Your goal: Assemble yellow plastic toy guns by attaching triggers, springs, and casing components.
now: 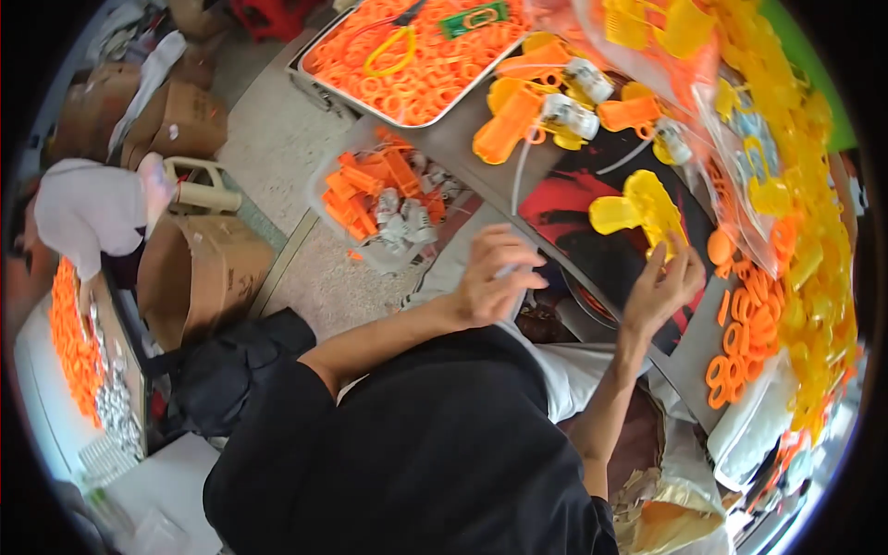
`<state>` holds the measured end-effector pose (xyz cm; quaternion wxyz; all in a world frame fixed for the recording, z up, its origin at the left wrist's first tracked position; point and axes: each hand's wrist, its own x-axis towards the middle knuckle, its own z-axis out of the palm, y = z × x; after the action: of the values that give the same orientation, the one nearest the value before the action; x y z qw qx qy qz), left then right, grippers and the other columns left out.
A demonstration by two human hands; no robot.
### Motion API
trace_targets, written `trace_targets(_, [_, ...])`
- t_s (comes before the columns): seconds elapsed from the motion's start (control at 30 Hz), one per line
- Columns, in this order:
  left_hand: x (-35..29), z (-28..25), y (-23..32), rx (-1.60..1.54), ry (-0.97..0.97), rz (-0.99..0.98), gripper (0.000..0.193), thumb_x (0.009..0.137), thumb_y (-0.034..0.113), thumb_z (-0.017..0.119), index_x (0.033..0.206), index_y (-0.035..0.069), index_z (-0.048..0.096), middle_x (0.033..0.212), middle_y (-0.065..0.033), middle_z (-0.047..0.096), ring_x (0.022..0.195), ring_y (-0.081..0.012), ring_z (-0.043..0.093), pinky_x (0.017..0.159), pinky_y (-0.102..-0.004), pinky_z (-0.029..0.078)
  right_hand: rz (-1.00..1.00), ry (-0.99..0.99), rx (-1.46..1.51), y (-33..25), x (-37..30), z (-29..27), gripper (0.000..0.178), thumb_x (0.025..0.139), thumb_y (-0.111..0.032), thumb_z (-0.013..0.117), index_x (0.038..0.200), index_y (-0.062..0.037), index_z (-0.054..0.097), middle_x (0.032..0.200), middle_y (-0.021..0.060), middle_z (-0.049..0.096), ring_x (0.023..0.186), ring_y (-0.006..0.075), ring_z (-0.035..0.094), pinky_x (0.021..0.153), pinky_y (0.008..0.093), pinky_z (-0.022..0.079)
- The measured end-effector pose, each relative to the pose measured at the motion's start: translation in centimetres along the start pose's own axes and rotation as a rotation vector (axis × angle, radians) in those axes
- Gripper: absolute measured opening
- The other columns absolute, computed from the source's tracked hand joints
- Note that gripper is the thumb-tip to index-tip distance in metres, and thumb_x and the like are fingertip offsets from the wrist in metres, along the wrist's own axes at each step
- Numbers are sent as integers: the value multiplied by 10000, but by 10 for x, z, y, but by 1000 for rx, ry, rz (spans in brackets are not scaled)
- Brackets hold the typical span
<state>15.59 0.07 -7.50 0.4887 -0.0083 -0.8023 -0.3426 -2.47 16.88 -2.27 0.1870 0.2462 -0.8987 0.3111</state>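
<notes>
My right hand (668, 285) pinches the lower end of a translucent yellow plastic shell (655, 215), an irregular piece with a rounded lobe. It is held above a black mat with a red pattern (592, 190) on the bench. My left hand (499, 276) hovers in front of the bench's near edge. Its fingers are loosely curled and apart, with a pale spot between them that I cannot make out. Just beyond the mat lie orange and yellow toy-like assemblies (511, 125) with white printed cylinders (571, 117) and thin white strips (521, 176).
A tray (407, 121) of orange rings holds yellow-handled scissors (392, 53). Below it is a clear bin (324, 199) of orange parts. Yellow shells (814, 305) and orange rings (747, 319) are heaped at right. At left, a person (92, 208) works near an open cardboard box (217, 268).
</notes>
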Motion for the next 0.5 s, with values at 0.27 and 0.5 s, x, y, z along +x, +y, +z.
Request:
trace_targets(0.27, [-89,-119,-114,717,-56,-502,379,721,-136,607,1029,71,682,1052,-118,633,1012,-346,576,896,-456,452,-155,-168,-61,8,15,33,519,1015,-260,641,1495,-116,508,1583,171,390,1423,362,395,1178,477,305])
trace_targets(0.5, [-57,-102,-127,488,-525,-180,326,768,-47,618,1053,86,703,1141,-95,617,1104,-311,557,977,-461,424,-133,-64,40,12,6,28,497,1010,-282,662,1451,-86,545,1562,177,397,1415,356,402,1170,462,338])
